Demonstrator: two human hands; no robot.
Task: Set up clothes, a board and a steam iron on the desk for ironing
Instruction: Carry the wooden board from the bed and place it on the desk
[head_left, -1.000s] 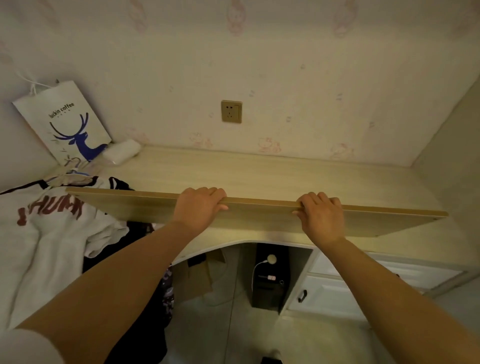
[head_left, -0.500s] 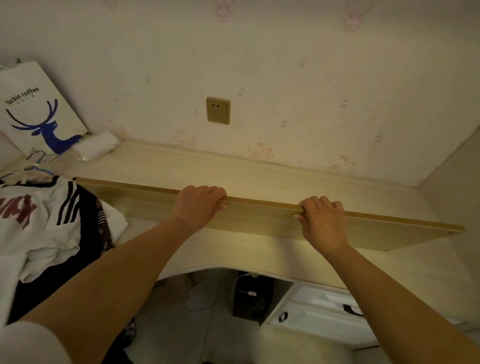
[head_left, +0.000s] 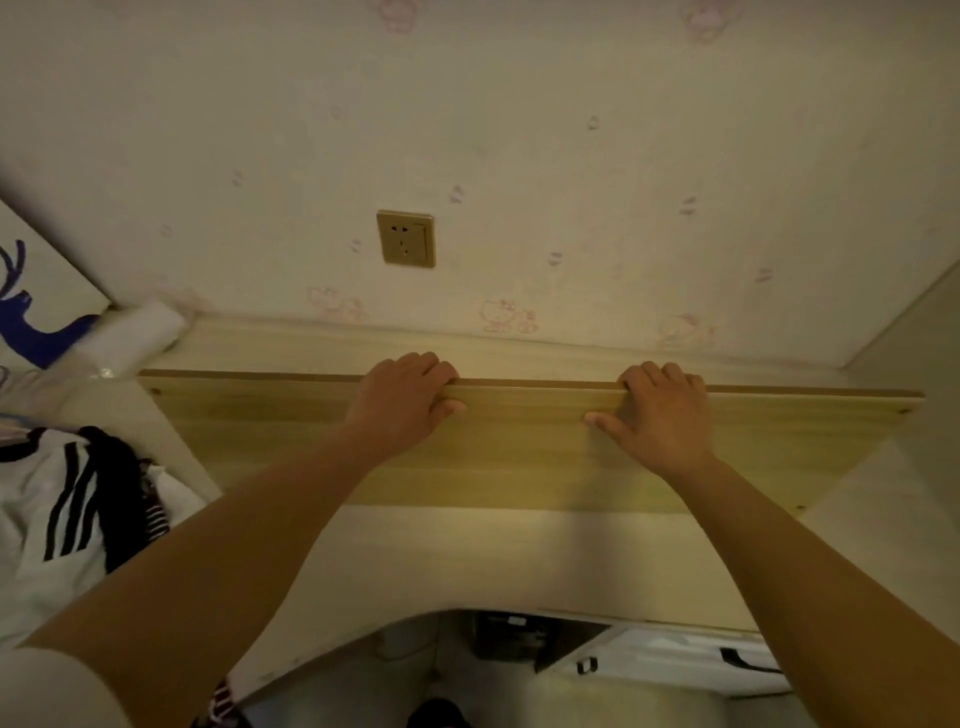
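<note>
A long pale wooden board (head_left: 519, 457) leans across the light wooden desk (head_left: 493, 561), its near edge down on the desktop and its far edge raised toward the wall. My left hand (head_left: 402, 402) grips that far edge left of the middle, fingers curled over the top and thumb on the near face. My right hand (head_left: 657, 413) grips the same edge further right in the same way. A pile of clothes (head_left: 78, 509), white with black stripes, lies on the desk's left end. No steam iron is in view.
A wall socket (head_left: 406, 238) sits above the desk's back edge. A white paper bag with a blue deer (head_left: 31, 306) and a white roll (head_left: 130, 335) stand at the back left. A side wall closes off the right. Drawers (head_left: 675, 662) hang below on the right.
The board has moved forward over the desk and tipped flatter, showing more of its face. Both hands kept their grip. My view has shifted closer to the wall.
</note>
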